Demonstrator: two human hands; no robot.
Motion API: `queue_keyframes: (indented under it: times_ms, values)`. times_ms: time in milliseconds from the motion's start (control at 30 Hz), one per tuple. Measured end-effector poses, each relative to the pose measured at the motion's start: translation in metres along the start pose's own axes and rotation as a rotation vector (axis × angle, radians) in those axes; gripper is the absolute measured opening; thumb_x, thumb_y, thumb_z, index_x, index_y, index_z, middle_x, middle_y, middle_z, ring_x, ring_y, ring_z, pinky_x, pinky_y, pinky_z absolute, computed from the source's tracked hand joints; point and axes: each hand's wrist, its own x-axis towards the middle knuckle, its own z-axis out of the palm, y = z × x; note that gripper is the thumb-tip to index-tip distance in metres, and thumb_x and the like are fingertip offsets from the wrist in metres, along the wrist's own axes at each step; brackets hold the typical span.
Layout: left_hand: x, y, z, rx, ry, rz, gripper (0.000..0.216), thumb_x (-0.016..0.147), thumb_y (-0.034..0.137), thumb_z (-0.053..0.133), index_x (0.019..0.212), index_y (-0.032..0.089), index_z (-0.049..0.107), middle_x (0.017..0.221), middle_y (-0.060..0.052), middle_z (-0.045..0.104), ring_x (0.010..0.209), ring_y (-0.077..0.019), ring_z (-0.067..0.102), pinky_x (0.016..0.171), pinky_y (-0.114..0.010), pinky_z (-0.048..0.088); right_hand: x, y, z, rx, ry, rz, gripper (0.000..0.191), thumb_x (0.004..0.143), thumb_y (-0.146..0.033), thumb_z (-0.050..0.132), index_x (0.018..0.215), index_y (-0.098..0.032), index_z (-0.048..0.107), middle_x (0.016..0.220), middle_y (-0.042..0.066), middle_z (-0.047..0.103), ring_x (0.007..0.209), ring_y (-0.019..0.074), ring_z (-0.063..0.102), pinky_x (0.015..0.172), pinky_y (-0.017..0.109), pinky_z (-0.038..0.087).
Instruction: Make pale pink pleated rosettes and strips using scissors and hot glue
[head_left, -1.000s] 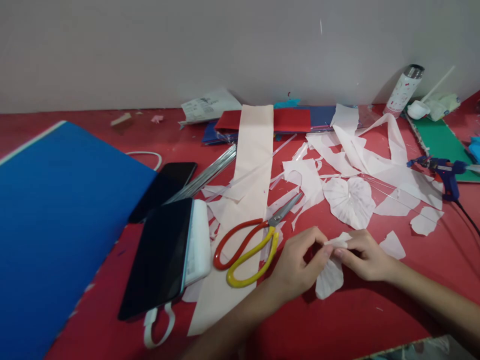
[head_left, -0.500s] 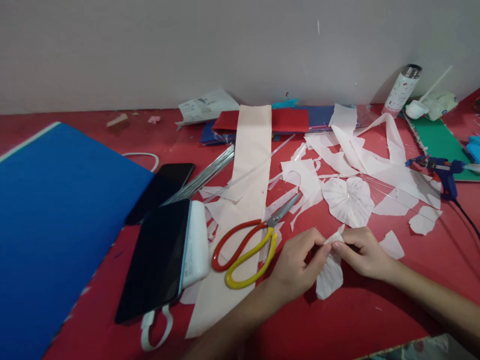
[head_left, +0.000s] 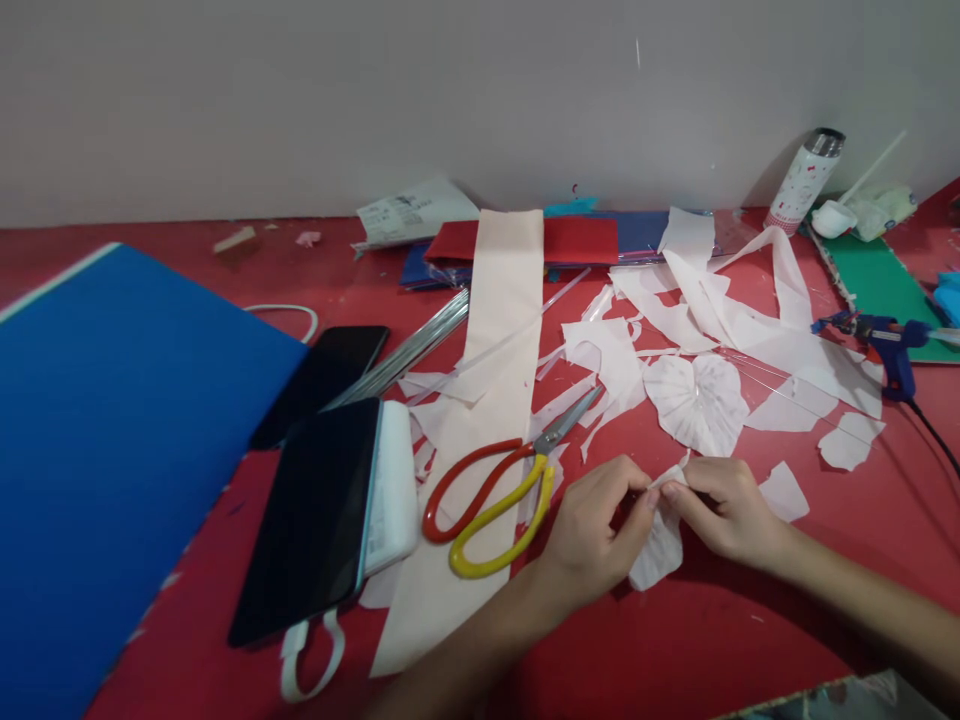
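Between my two hands is a white crepe-paper petal (head_left: 660, 552), gathered where the fingers meet. My left hand (head_left: 604, 525) pinches it from the left, thumb and index finger pressed together. From the right, my right hand (head_left: 724, 508) pinches the same gathered part with thumb and forefinger; a small tip of paper sticks up between them. Just beyond the hands lies a white pleated, heart-shaped petal piece (head_left: 696, 402). Scissors (head_left: 541, 450) with one red and one yellow handle rest left of my left hand, blades spread, on a long cream paper strip (head_left: 504, 300).
A tablet (head_left: 307, 520) leans on a white block (head_left: 394, 485), beside a phone (head_left: 352, 350) and a bundle of wires (head_left: 420, 340). A blue board (head_left: 135, 430) covers the left. White paper scraps (head_left: 795, 350), a glue gun (head_left: 889, 350) and a bottle (head_left: 804, 185) are at right.
The petal's lower end has shifted slightly up and left, and its upper tip shows less. Both hands keep their pinch in nearly the same place.
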Motion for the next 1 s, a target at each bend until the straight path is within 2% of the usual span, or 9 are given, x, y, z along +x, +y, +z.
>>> queue_keyframes:
  times_ms: [300, 500, 600, 800, 900, 1000]
  values:
    - [0.0, 0.003, 0.0, 0.016, 0.001, 0.003, 0.016, 0.088, 0.02, 0.043, 0.073, 0.019, 0.044, 0.062, 0.003, 0.051, 0.057, -0.0087, 0.05, 0.051, -0.02, 0.039, -0.006, -0.005, 0.003, -0.148, 0.091, -0.033, 0.037, 0.091, -0.024, 0.039, 0.055, -0.019, 0.038, 0.049, -0.003, 0.041, 0.046, 0.008, 0.037, 0.047, 0.022, 0.029]
    - [-0.003, 0.004, 0.003, 0.068, 0.077, 0.093, 0.011, 0.087, 0.015, 0.046, 0.076, 0.02, 0.045, 0.063, 0.003, 0.053, 0.058, -0.0093, 0.052, 0.051, -0.02, 0.04, -0.007, -0.007, 0.004, -0.172, 0.118, -0.064, 0.038, 0.091, -0.023, 0.038, 0.053, -0.02, 0.039, 0.048, -0.002, 0.042, 0.046, 0.0086, 0.038, 0.047, 0.022, 0.03]
    - [-0.004, 0.003, 0.002, 0.081, 0.093, 0.144, 0.01, 0.085, 0.013, 0.047, 0.078, 0.02, 0.046, 0.065, 0.002, 0.055, 0.059, -0.0097, 0.052, 0.053, -0.021, 0.041, -0.008, -0.007, 0.005, -0.137, 0.106, -0.038, 0.039, 0.092, -0.025, 0.038, 0.054, -0.019, 0.042, 0.049, -0.002, 0.045, 0.048, 0.0087, 0.041, 0.048, 0.022, 0.032]
    - [0.0, 0.0, -0.004, -0.016, 0.013, 0.025, 0.013, 0.086, 0.017, 0.047, 0.073, 0.019, 0.046, 0.062, 0.003, 0.052, 0.056, -0.0088, 0.05, 0.052, -0.02, 0.04, -0.002, -0.002, 0.0, 0.043, 0.035, 0.082, 0.034, 0.089, -0.033, 0.046, 0.059, -0.018, 0.046, 0.053, -0.003, 0.048, 0.049, 0.0078, 0.043, 0.048, 0.021, 0.033]
    - [0.001, -0.001, -0.006, -0.039, -0.025, 0.004, 0.015, 0.086, 0.018, 0.047, 0.071, 0.019, 0.047, 0.061, 0.003, 0.051, 0.055, -0.009, 0.049, 0.052, -0.021, 0.039, 0.001, -0.001, -0.005, 0.139, 0.019, 0.121, 0.026, 0.087, -0.033, 0.05, 0.066, -0.018, 0.051, 0.058, -0.002, 0.054, 0.051, 0.0077, 0.044, 0.048, 0.02, 0.033]
    - [0.001, -0.001, -0.006, -0.034, -0.058, 0.008, 0.015, 0.086, 0.019, 0.046, 0.072, 0.018, 0.047, 0.062, 0.002, 0.052, 0.056, -0.0092, 0.049, 0.053, -0.021, 0.039, 0.002, -0.001, -0.006, 0.171, 0.018, 0.147, 0.019, 0.085, -0.029, 0.051, 0.07, -0.018, 0.053, 0.058, -0.003, 0.053, 0.052, 0.0077, 0.044, 0.049, 0.02, 0.035]
